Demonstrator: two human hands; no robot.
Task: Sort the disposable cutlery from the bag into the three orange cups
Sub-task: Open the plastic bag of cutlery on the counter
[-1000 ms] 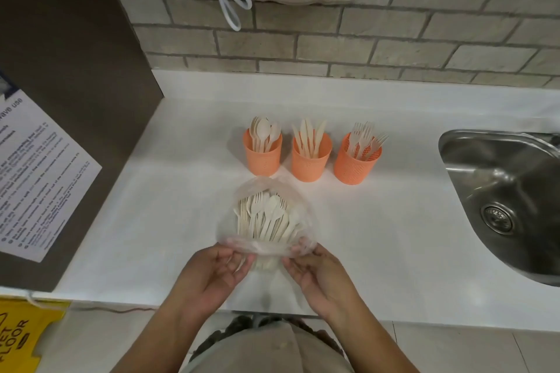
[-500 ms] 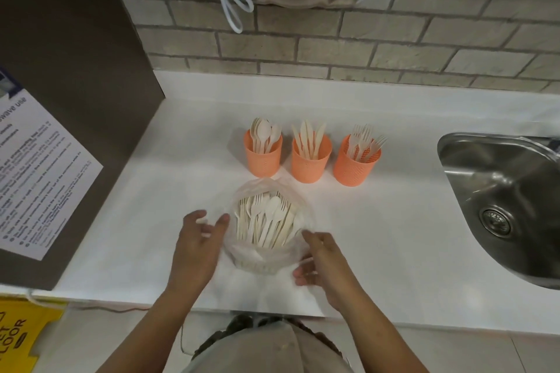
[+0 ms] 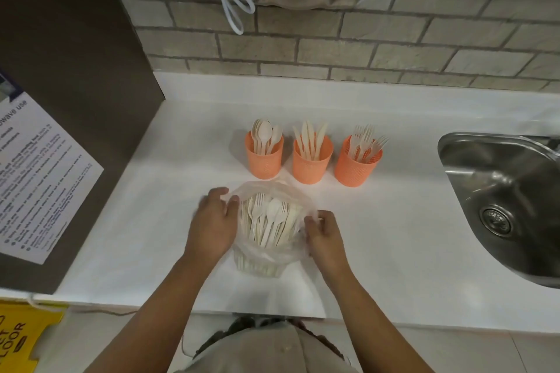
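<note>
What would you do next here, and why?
Probably reach the right hand into the clear bag and lift out one piece: both hands hold its mouth open, mixed cutlery lies exposed, and the orange cups wait just behind.

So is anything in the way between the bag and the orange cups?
Nothing visible. The bag sits just in front of the three orange cups with only bare counter between them. Both hands, left and right, hold its open rim.

Views: one only, ur head cam, wide-angle.
Facing: fwd & down onto the white smooth countertop (image 3: 378, 239), grey brick wall (image 3: 394, 39) at top.
Range: close, ur forearms enter from bottom edge.
Overlap: n/a, single view.
</note>
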